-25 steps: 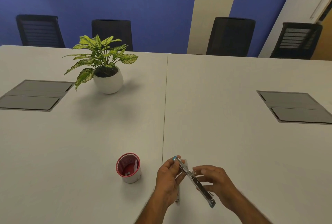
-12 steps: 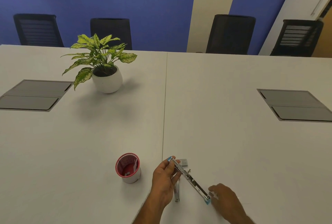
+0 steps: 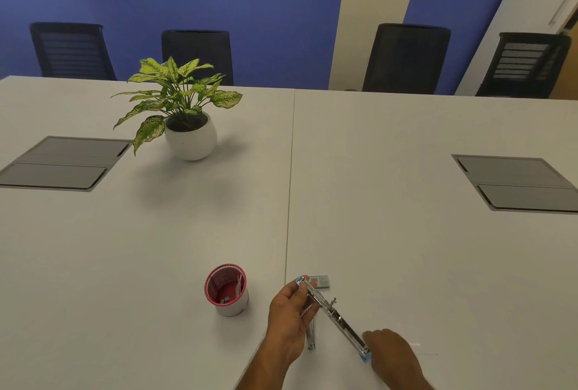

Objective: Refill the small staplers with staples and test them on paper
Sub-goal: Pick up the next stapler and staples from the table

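Note:
A small metal stapler (image 3: 341, 322) with blue end caps is swung wide open. My left hand (image 3: 287, 317) grips its upper end near the table's front edge. The long magazine slants down to the right, and a second metal arm (image 3: 311, 338) hangs below my left hand. My right hand (image 3: 392, 355) lies palm down on the table at the stapler's lower blue tip, with its fingers hidden under it. A small grey staple box (image 3: 322, 281) lies just behind the stapler. No paper is in view.
A red-rimmed cup (image 3: 226, 291) with small items inside stands left of my hands. A potted plant (image 3: 187, 127) sits at the back left. Grey flap panels (image 3: 59, 164) (image 3: 519, 183) are set into the white table (image 3: 406, 249). Black chairs line the far edge.
My right hand has left the middle of the stapler and dropped down and right to the table by its lower tip. My left hand keeps its grip, and the stapler has tilted a little lower.

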### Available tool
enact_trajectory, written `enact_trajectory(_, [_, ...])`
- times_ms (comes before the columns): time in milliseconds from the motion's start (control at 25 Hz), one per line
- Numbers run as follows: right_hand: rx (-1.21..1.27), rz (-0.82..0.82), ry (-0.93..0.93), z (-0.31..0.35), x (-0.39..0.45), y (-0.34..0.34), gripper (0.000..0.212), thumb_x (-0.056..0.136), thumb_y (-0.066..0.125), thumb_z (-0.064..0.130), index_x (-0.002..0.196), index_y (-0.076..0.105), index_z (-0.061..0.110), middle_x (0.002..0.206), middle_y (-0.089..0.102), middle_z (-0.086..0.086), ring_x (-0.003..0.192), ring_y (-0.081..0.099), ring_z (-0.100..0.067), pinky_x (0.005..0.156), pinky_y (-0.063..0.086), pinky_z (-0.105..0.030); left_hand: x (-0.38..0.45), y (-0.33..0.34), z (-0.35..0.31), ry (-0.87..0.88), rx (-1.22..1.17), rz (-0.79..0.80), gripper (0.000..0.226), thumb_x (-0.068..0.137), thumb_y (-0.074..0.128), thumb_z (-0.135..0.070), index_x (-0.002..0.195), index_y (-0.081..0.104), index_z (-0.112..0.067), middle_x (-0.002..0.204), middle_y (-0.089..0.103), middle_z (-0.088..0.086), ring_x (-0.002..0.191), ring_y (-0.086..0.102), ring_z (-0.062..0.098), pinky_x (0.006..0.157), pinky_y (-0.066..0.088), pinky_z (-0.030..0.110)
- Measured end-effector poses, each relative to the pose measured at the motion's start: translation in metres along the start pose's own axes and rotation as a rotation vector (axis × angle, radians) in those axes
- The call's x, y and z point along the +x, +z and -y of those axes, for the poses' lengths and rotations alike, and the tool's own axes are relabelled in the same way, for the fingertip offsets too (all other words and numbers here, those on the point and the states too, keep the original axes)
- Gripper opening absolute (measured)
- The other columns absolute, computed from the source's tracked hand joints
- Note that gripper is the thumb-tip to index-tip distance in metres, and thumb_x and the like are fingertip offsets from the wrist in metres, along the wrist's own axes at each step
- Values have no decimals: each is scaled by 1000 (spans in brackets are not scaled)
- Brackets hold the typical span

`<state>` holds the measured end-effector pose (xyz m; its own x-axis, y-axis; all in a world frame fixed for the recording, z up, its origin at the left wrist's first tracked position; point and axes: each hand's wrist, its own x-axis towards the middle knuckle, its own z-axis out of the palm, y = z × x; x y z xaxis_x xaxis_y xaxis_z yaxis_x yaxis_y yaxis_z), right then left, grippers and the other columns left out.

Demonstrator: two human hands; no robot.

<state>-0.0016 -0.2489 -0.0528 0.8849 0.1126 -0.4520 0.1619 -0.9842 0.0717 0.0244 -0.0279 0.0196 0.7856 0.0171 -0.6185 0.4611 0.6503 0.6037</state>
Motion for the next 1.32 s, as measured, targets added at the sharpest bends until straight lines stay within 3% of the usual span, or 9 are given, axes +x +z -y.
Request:
enact_trajectory(280, [238, -101, -2, -2, -8, -7, 41, 92, 46, 23, 130, 58, 31, 125, 59, 3, 114, 59, -16, 94, 44, -25, 2, 0, 2, 0, 6, 6, 20, 98, 56, -9, 114, 68, -7, 106, 76, 16, 93, 71, 26, 77, 63, 36])
enact_trajectory(360, [385, -189, 45, -1, -11, -15, 33, 89, 55, 21, 119, 68, 26, 116, 65, 3, 106, 63, -15, 88, 43, -21, 2, 1, 2, 0, 0, 14, 20, 98, 56, -8, 114, 68, -6, 106, 76, 16, 95, 70, 27, 76, 63, 35])
enact_trajectory(480, [667, -377, 206, 5, -15, -40, 7, 76, 70, 13, 79, 74, 18, 78, 71, 3, 79, 69, -18, 73, 46, -23, 1, 3, 2, 0, -5, 30, 19, 98, 57, -8, 113, 68, -7, 103, 77, 13, 92, 71, 25, 70, 63, 31])
enact_trajectory(600, [952, -455, 335, 9, -15, -71, 16, 69, 77, 8, 58, 70, 18, 58, 71, 8, 60, 69, -8, 69, 55, -27, 0, 7, 3, -1, -16, 37, 19, 97, 57, -8, 113, 68, -6, 103, 77, 13, 92, 70, 24, 68, 62, 30])
enact_trajectory(840, [1462, -531, 291, 20, -17, -120, 12, 68, 78, 2, 60, 74, 10, 70, 78, 0, 65, 74, -19, 74, 62, -45, 0, 10, 6, 10, 4, 68, 20, 96, 59, -9, 114, 67, -6, 103, 77, 13, 93, 72, 23, 72, 62, 31])
enact_trajectory(920, [1446, -564, 202, 32, -21, -129, 16, 69, 78, 1, 63, 76, 16, 72, 78, 3, 69, 74, -15, 73, 62, -39, -1, 12, 7, 14, 7, 76, 21, 96, 59, -9, 115, 66, -5, 103, 77, 12, 92, 72, 22, 73, 61, 30])
enact_trajectory(1080, [1273, -652, 40, 60, -35, -131, 25, 71, 84, 10, 72, 77, 34, 72, 77, 14, 69, 72, 0, 68, 56, -12, -3, 12, 7, 21, 2, 104, 21, 97, 58, -9, 117, 66, -6, 111, 75, 14, 103, 72, 27, 77, 62, 32])
enact_trajectory(1200, [1192, -670, -16, 74, -43, -128, 33, 73, 85, 16, 87, 70, 43, 73, 72, 28, 76, 70, 8, 69, 52, -3, -6, 13, 5, 11, 4, 107, 22, 99, 55, -8, 116, 67, -8, 111, 76, 12, 102, 73, 26, 78, 62, 33])
enact_trajectory(1320, [1176, -648, -13, 78, -45, -127, 39, 75, 84, 14, 85, 67, 48, 69, 66, 39, 79, 67, 14, 67, 47, 2, -8, 13, 3, 7, 3, 100, 22, 99, 54, -9, 117, 67, -9, 109, 76, 11, 101, 74, 26, 77, 63, 34])
